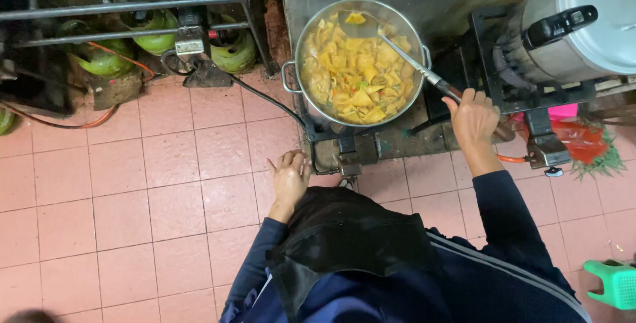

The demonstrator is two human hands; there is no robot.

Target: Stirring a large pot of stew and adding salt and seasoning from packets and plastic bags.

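Note:
A big metal pot (301,35) full of yellow stew with flat pieces stands on a low black burner (344,144). A long metal ladle (391,41) rests in the pot, its bowl at the far side. My right hand (474,121) grips the ladle's handle at the pot's right. My left hand (290,177) hangs below the pot, close to the burner's front, fingers loosely spread, holding nothing. Dark blue sleeves and a black apron fill the bottom of the view.
Green gas cylinders (235,51) sit under a metal stove frame (132,5) at the upper left, with an orange hose (66,123) on the pink tiled floor. A large lidded aluminium pot (589,25) stands on a burner at right. A green plastic stool (613,283) is at lower right.

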